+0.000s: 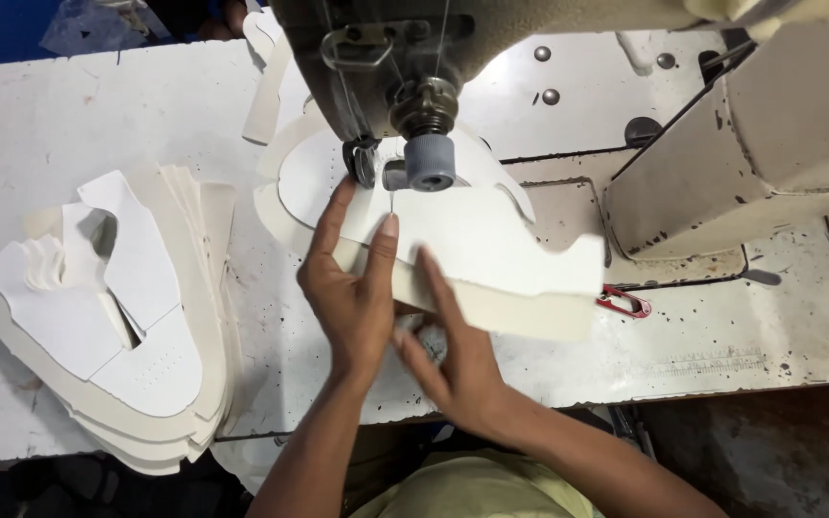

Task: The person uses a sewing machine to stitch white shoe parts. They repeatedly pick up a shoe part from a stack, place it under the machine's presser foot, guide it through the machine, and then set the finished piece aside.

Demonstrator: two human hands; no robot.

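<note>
A white cut shoe-upper piece [491, 240] lies under the needle of a sewing machine [405, 86], over a cream lining piece [520, 312]. My left hand [347, 288] presses flat on the white piece just in front of the needle, fingers spread toward the presser foot. My right hand [448, 355] is beside it, fingers on the near edge of the white piece, thumb tucked beneath. A grey roller wheel [429, 161] hangs by the needle.
A stack of several white and cream cut pieces [117, 326] sits at the left of the white table [98, 105]. A red thread snipper [626, 302] lies right of the work. The machine body [769, 134] fills the upper right.
</note>
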